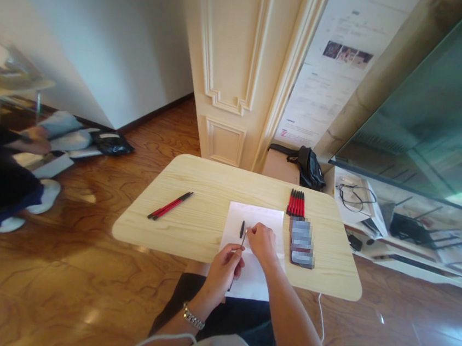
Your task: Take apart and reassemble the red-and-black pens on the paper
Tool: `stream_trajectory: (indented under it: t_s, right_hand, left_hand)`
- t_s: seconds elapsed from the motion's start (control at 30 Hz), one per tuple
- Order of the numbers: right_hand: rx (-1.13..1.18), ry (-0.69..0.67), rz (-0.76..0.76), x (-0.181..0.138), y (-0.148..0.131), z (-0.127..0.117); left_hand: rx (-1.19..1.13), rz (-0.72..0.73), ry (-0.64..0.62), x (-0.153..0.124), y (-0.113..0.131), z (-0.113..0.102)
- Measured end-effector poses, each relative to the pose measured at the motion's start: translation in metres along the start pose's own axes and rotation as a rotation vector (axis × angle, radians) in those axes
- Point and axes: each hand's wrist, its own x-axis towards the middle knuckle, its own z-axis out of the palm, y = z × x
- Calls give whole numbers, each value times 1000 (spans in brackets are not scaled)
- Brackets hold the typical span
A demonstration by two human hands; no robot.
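My left hand (226, 269) is closed around a slim pen (243, 241), whose thin upper end sticks up past my fingertips. The rest of the pen is mostly hidden in my palm. At that upper end, my right hand (263, 242) pinches with thumb and forefinger; whatever is between them is too small to make out. Just beyond my hands, a small black pen part (242, 229) lies on a white sheet of paper (258, 283). Both hands are over this sheet.
Several red-and-black pens (296, 203) lie in a row above a phone (301, 244) on the table's right side. More red pens (170, 206) lie at the left of the wooden table (205, 178). A person (3, 176) sits low at far left. A black bag (308, 164) is behind the table.
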Motion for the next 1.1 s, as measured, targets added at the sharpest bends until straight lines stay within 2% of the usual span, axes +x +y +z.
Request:
stream_trajectory:
  t_s: [0.1,0.2,0.37,0.5,0.57,0.67,0.77,0.87,1.0,1.1]
  right_hand:
    - [70,9,-13,-1,1,-6]
    - [287,2,-43,-12,5,-17]
    - [712,-175,-157,-38,10,-25]
    - [845,-100,-62,-26,21,-26]
    - [813,-68,-5,-11,29,-27]
    - [591,-69,2,6,35,-25]
    - [350,-36,-24,8,32,-17]
    - [211,6,-18,4,26,-11]
    - [212,27,-20,-3,21,-14]
    - [398,10,-26,-14,20,-18]
  left_hand:
    - [-15,17,4,1,1,2]
    - [-23,26,5,2,0,4]
    - [-15,40,-45,2,-1,8]
    - [-19,25,-76,0,-5,12]
    - [-38,9,-69,-1,-8,12]
    - [-91,-10,-44,0,-10,9]
    - [-137,-24,-22,0,-9,5]
    - [-178,-46,-12,-1,-6,3]
    - [-244,-89,-15,-2,0,5]
    - [-291,-130,-1,-4,6,10]
